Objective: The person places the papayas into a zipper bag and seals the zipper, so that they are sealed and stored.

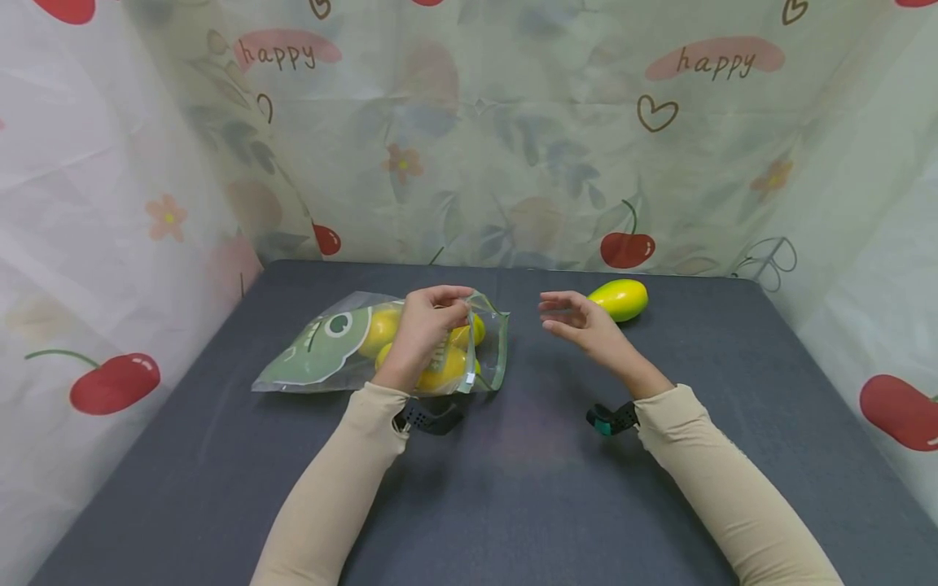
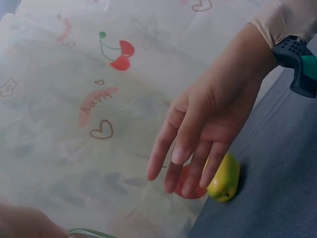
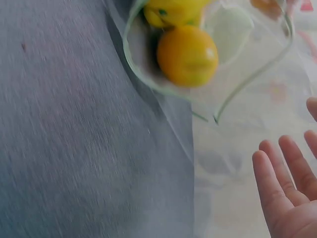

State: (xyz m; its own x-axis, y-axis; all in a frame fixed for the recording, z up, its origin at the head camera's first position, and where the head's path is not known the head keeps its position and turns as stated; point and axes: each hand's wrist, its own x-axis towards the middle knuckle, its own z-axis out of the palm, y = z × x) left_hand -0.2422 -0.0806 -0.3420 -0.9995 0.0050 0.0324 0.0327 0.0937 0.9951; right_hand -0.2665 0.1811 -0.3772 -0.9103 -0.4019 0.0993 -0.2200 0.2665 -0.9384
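Note:
My left hand (image 1: 428, 330) pinches the upper rim of a clear plastic bag (image 1: 501, 350) with a green cartoon face printed on it. The bag lies on its side, its mouth held apart toward the right. Several yellow fruits (image 1: 443, 370) show through the plastic, and an orange-yellow round fruit (image 3: 187, 55) sits just inside the mouth in the right wrist view. My right hand (image 1: 586, 321) hovers between the bag and a yellow-green mango-like fruit (image 1: 623, 299), fingers loosely extended, nothing in them. In the left wrist view its fingers (image 2: 178, 153) point downward and overlap that fruit.
A dark grey table (image 1: 513, 505) spans the space beneath both arms. Patterned curtains (image 1: 476, 146) enclose its back and sides. Black bands (image 1: 432, 417) sit at the wrists. Thin looped cord (image 1: 769, 260) is at the back right corner.

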